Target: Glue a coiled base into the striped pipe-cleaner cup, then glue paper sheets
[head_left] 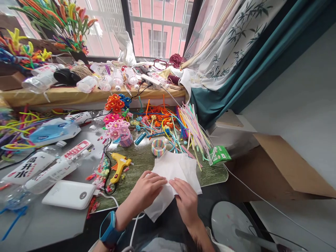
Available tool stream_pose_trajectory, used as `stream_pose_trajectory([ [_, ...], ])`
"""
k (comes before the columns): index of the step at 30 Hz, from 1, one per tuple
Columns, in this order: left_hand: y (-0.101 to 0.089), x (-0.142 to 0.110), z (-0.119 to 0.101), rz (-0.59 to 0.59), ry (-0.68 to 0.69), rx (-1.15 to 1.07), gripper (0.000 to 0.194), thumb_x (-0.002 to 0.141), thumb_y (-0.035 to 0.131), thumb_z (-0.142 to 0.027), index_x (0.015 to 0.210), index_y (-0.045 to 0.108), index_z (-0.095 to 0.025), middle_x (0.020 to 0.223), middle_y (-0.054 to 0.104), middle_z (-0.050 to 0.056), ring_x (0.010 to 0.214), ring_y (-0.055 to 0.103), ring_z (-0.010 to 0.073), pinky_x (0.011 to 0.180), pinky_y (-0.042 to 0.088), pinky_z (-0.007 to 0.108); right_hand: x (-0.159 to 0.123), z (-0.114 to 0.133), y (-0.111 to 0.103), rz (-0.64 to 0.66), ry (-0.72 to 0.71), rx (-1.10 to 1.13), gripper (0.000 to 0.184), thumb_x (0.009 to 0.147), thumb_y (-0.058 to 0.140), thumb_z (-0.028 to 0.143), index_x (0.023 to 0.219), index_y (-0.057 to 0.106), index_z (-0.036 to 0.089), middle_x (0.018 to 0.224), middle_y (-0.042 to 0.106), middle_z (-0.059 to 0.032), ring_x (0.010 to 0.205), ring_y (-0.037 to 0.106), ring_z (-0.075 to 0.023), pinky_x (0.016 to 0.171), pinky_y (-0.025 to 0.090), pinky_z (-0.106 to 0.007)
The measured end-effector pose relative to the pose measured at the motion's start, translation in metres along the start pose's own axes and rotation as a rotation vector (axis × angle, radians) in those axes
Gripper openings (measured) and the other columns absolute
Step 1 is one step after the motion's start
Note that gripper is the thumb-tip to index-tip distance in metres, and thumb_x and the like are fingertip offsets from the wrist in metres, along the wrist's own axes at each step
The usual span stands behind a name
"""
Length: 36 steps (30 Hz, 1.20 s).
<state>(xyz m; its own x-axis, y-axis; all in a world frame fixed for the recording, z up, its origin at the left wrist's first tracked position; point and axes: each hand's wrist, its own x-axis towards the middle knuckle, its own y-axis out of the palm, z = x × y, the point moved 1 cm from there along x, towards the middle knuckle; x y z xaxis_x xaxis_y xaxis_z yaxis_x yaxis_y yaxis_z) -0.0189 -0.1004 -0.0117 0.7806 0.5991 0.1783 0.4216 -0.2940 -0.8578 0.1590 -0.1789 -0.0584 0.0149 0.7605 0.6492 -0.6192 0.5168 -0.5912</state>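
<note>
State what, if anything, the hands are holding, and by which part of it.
The left hand and right hand touch the white sheeting near its middle; whether they pinch it or merely press it cannot be told.

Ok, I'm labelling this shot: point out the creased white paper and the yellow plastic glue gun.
Creased white paper (170,168), head view: upper part.
Yellow plastic glue gun (120,165), head view: body.
</note>
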Motion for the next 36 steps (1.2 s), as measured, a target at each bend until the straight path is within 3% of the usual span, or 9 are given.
stream_pose_trajectory([
  [6,-0.006,-0.001,0.007,-0.127,-0.123,-0.064,0.040,0.094,0.058,-0.043,0.129,0.062,-0.023,0.124,0.071,0.011,0.113,0.065,0.0242,0.096,0.049,0.041,0.020,0.011,-0.023,-0.109,-0.079,0.038,0.060,0.090,0.043,-0.006,0.134,0.061,0.030,0.104,0.078,-0.0015,0.103,0.073,-0.0198,0.087,0.061,-0.036],
  [10,-0.003,0.002,0.014,-0.217,-0.371,-0.365,0.039,0.096,0.049,-0.045,0.119,0.068,-0.021,0.116,0.074,0.011,0.105,0.067,0.0251,0.091,0.051,0.039,0.028,0.018,-0.038,-0.140,-0.072,0.134,0.059,0.091,0.039,-0.006,0.131,0.064,0.030,0.106,0.077,-0.0022,0.105,0.072,-0.0211,0.087,0.062,-0.039],
  [14,-0.005,0.008,0.008,-0.161,-0.445,-0.700,0.054,0.093,0.046,-0.058,0.108,0.073,-0.012,0.095,0.077,0.009,0.082,0.067,0.0220,0.072,0.053,0.031,0.034,0.024,-0.050,-0.132,-0.068,0.201,0.051,0.096,0.037,0.002,0.130,0.065,0.029,0.109,0.076,-0.0040,0.109,0.071,-0.0240,0.088,0.062,-0.042],
  [19,-0.010,0.013,-0.003,-0.203,-0.544,-1.205,0.054,0.078,0.069,-0.060,0.101,0.074,-0.011,0.091,0.076,0.009,0.082,0.065,0.0212,0.075,0.050,0.028,0.035,0.023,-0.053,-0.069,-0.107,0.243,0.045,0.097,0.044,0.006,0.130,0.065,0.029,0.113,0.075,-0.0064,0.114,0.067,-0.0262,0.089,0.060,-0.045],
  [24,-0.009,0.014,-0.008,-0.257,-0.665,-1.358,0.040,0.065,0.084,-0.048,0.081,0.075,-0.012,0.073,0.074,0.005,0.064,0.060,0.0149,0.062,0.046,0.024,0.030,0.020,-0.049,-0.030,-0.095,0.219,0.044,0.094,0.052,0.004,0.122,0.069,0.033,0.119,0.072,-0.0051,0.118,0.063,-0.0252,0.094,0.056,-0.045],
  [27,-0.011,0.013,-0.007,-0.359,-0.672,-1.338,0.035,0.066,0.085,-0.044,0.078,0.076,-0.013,0.073,0.074,0.003,0.062,0.059,0.0129,0.060,0.044,0.022,0.024,0.018,-0.048,-0.091,0.125,0.176,0.033,0.094,0.056,0.012,0.117,0.072,0.030,0.121,0.070,-0.0071,0.115,0.063,-0.0241,0.097,0.052,-0.042],
  [31,-0.014,0.010,-0.005,-0.471,-0.648,-1.326,0.033,0.066,0.085,-0.042,0.082,0.078,-0.015,0.076,0.076,0.003,0.066,0.061,0.0131,0.064,0.046,0.021,0.009,0.016,-0.045,-0.241,0.706,0.358,0.026,0.082,0.075,0.040,0.099,0.072,0.020,0.092,0.071,-0.0060,0.083,0.066,-0.0203,0.075,0.055,-0.030],
  [33,-0.014,0.008,-0.006,-0.487,-0.644,-1.319,0.033,0.067,0.085,-0.042,0.086,0.079,-0.015,0.079,0.077,0.004,0.069,0.062,0.0140,0.066,0.047,0.022,0.005,0.018,-0.043,-0.136,0.879,0.590,0.034,0.080,0.074,0.052,0.084,0.072,0.018,0.076,0.069,-0.0035,0.072,0.064,-0.0193,0.067,0.053,-0.027],
  [36,-0.015,0.006,-0.010,-0.509,-0.653,-1.292,0.034,0.066,0.085,-0.041,0.086,0.079,-0.015,0.078,0.077,0.004,0.069,0.062,0.0147,0.066,0.047,0.022,0.007,0.024,-0.041,0.042,0.952,0.898,0.051,0.084,0.060,0.067,0.083,0.075,0.018,0.073,0.071,-0.0067,0.076,0.067,-0.0237,0.073,0.054,-0.032],
])
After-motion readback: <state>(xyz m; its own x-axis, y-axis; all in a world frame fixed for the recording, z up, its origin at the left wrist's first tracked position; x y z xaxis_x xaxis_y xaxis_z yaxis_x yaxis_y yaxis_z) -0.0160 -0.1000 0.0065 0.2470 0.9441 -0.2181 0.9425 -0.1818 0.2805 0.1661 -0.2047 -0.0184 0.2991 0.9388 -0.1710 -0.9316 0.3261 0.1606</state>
